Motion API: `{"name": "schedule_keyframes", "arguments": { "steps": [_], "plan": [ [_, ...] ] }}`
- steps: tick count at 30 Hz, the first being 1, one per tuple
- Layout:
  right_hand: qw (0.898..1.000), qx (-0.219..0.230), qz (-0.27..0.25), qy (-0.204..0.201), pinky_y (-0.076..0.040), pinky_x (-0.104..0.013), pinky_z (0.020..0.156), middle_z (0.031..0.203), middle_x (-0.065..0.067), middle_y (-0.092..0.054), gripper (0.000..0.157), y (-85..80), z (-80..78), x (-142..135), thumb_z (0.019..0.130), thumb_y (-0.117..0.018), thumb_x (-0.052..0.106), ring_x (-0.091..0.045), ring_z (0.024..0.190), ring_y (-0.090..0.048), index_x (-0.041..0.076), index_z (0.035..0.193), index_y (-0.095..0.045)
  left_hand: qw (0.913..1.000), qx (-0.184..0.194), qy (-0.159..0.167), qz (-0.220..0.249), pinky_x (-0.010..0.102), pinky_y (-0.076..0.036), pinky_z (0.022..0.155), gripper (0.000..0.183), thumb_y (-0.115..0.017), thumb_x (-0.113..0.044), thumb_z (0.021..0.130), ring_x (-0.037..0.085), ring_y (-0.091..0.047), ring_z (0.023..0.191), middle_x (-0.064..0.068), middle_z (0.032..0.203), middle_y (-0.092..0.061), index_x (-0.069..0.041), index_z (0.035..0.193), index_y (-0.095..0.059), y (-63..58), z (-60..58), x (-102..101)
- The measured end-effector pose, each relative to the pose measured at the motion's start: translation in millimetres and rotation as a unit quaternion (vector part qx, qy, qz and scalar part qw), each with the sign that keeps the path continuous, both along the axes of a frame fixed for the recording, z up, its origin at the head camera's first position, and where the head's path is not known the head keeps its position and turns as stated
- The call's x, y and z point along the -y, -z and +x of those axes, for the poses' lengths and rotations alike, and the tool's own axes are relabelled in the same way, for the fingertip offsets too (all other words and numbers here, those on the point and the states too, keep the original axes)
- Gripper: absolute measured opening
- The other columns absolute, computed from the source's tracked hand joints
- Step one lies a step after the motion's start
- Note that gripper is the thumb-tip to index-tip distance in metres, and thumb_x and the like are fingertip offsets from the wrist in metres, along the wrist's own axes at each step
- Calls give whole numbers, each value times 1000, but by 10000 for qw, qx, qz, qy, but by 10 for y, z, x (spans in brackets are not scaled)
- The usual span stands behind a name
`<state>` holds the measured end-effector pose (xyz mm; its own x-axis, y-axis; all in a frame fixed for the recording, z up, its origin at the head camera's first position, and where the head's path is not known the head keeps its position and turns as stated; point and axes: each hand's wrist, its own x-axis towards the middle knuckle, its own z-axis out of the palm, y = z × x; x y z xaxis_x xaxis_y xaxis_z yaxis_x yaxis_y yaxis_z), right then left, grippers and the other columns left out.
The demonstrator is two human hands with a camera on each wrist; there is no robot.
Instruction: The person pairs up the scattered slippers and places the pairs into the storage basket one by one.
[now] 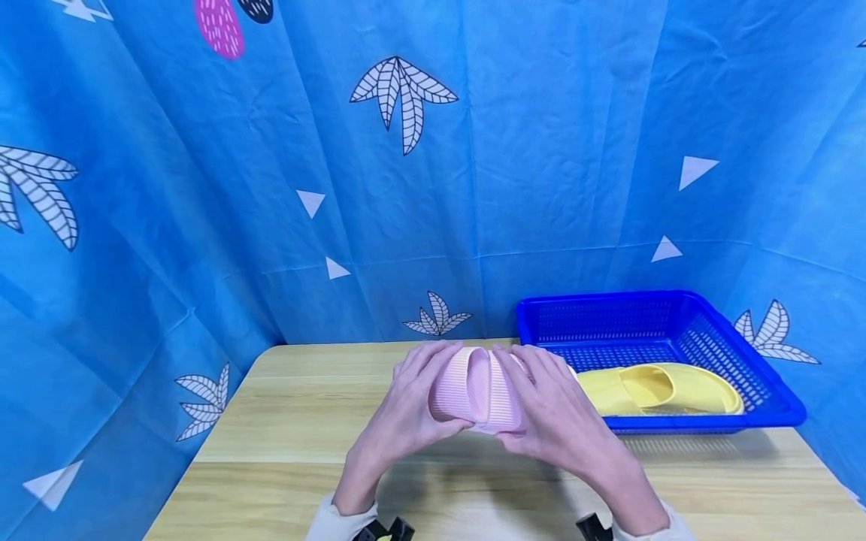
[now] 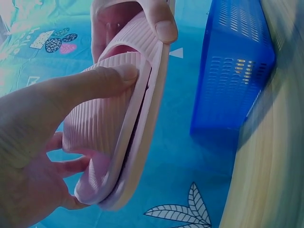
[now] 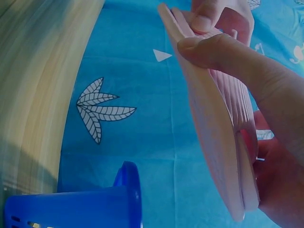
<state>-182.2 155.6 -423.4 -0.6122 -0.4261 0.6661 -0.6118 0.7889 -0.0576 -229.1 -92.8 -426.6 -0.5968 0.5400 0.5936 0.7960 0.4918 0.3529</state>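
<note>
A pair of pink slippers (image 1: 506,398) with ribbed straps is held above the table, pressed together and overlapping. My left hand (image 1: 409,398) grips one side, its thumb on a ribbed strap in the left wrist view. On the other side my right hand (image 1: 561,409) holds the pair, and its thumb (image 3: 192,45) lies by the sole edge at the upper end. The soles run almost parallel in the right wrist view, with a thin dark gap between them in the left wrist view.
A blue plastic basket (image 1: 622,298) with perforated walls stands at the right of the wooden table (image 1: 304,398). Inside it lie yellow slippers (image 1: 707,391), partly hidden behind my right hand. A blue patterned curtain (image 1: 419,203) hangs behind the table and at its sides.
</note>
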Motion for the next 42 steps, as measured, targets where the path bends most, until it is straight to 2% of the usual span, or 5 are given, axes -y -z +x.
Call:
{"name": "schedule_keyframes", "arguments": {
  "steps": [16,28,33,38,42],
  "plan": [
    [10000,53,-17,-48,-44,-54,104,136,-15,-56,114,37,-10,11,59,-93,52,-32,125,-51,3,150,-47,10000,-90,-20,14,53,-42,102,103,-100,-35,64,22,-42,137,1,149,-50,-16,152,-48,-2,-7,16],
    [9978,627,208,60,-27,-62,116,148,-16,-48,119,74,-41,-14,69,-88,61,-34,138,-43,6,159,-33,9996,-50,-235,-147,51,-44,98,104,-101,-35,62,25,-43,137,3,148,-51,-16,151,-49,48,-67,43],
    [9969,778,-72,71,-26,-62,117,153,-14,-45,103,24,20,-134,79,-83,57,-32,141,-41,8,158,-38,9991,-41,-424,-70,50,-45,95,104,-101,-36,61,25,-44,136,3,146,-52,-17,150,-50,66,-86,65],
    [9974,578,-378,195,-36,-60,111,154,-10,-46,76,43,92,-312,93,-74,40,-32,140,-44,15,157,-42,9988,-92,-489,-1,50,-45,93,104,-101,-35,61,27,-45,134,4,143,-54,-16,149,-51,70,-109,90],
    [9962,579,-516,401,-41,-57,107,151,-9,-49,65,102,174,-430,97,-69,30,-31,137,-47,16,156,-45,9984,-145,-540,8,51,-45,92,104,-102,-36,59,29,-46,133,5,142,-54,-14,148,-52,87,-125,117]
  ]
}}
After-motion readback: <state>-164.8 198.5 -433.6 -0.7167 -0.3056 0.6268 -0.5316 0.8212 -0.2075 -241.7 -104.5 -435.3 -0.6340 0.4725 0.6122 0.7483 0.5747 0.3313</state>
